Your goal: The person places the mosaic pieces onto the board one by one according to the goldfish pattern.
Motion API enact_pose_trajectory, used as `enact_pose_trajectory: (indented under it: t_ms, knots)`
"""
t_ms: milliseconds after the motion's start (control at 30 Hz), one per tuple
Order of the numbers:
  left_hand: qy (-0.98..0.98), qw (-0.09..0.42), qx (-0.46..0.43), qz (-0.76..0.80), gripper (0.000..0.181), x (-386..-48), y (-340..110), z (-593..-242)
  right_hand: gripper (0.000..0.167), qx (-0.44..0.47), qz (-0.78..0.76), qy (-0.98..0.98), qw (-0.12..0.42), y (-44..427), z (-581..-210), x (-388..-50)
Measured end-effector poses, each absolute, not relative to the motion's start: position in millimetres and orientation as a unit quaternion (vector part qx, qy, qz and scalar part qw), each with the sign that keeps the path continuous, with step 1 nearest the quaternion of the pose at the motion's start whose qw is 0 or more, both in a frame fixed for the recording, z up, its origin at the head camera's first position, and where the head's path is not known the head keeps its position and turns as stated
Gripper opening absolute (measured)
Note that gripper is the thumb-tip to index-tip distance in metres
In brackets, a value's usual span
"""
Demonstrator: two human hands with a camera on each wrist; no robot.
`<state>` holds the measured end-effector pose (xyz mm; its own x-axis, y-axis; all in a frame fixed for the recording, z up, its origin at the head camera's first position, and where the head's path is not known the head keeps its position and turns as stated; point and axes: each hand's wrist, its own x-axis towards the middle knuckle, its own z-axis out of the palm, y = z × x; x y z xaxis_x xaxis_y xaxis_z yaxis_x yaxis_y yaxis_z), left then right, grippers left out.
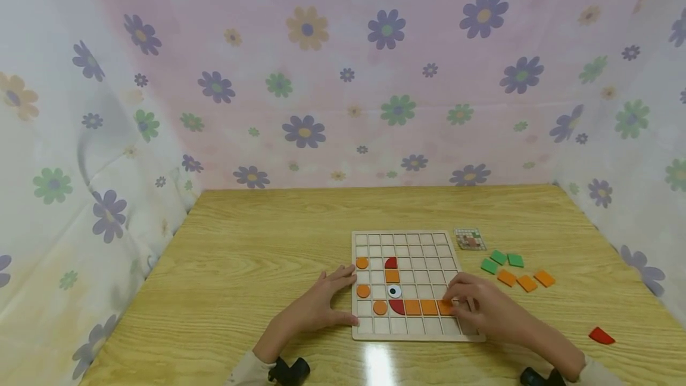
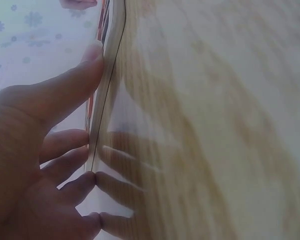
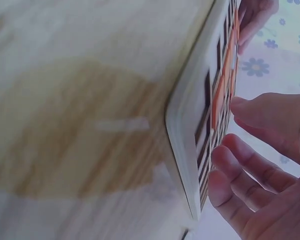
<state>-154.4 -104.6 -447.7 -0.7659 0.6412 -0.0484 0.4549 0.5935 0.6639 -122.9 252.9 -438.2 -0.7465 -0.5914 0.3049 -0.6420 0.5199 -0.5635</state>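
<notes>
The board (image 1: 421,277) lies flat on the desk (image 1: 241,255), between the two hands, its grid partly filled. The step in hand looks to be seating an orange square (image 1: 444,307) at the right end of the row second from the near edge. In that row, from the left, sit an orange circle (image 1: 380,307), a red piece (image 1: 396,307) and three orange squares, this one last.

The right hand (image 1: 481,304) bends its fingers over that end square, the thumb on the near side; whether they pinch it or only touch it, I cannot tell. The left hand (image 1: 316,304) has its fingers spread along the board's left edge, holding no piece and probably steadying the frame.

The next move likely calls for pressing the square flush in its cell, then lifting the fingers straight up so that its neighbours are not nudged. After that, a reach to the right seems in order: green squares (image 1: 489,266), spare orange tiles (image 1: 526,283) and a loose red wedge (image 1: 602,336) wait there. The card (image 1: 470,239) beside the far right corner is probably the guide, but its pattern is too small to read.
</notes>
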Motion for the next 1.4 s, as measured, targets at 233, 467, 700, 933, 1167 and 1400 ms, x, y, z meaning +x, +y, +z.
enact_pose_trajectory:
  t_ms: [233,467,700,933,1167,1400]
  knots:
    - [0.880,0.139,0.314,0.328,0.080,-155,-106,-449,0.018,0.362,0.343,-0.864,0.066,265,-432,-126]
    - [0.877,0.129,0.322,0.332,0.080,-156,-107,-451,0.018,0.336,0.328,-0.881,0.062,280,-430,-130]
    - [0.877,0.134,0.320,0.334,0.080,-157,-108,-452,0.020,0.324,0.305,-0.893,0.074,291,-429,-129]
    - [0.877,0.139,0.317,0.334,0.080,-157,-108,-452,0.023,0.318,0.294,-0.896,0.095,296,-430,-130]
    - [0.876,0.138,0.319,0.335,0.080,-157,-107,-453,0.024,0.342,0.312,-0.880,0.104,284,-439,-129]
    - [0.875,0.140,0.320,0.336,0.081,-156,-106,-453,0.017,0.372,0.333,-0.864,0.060,262,-446,-126]
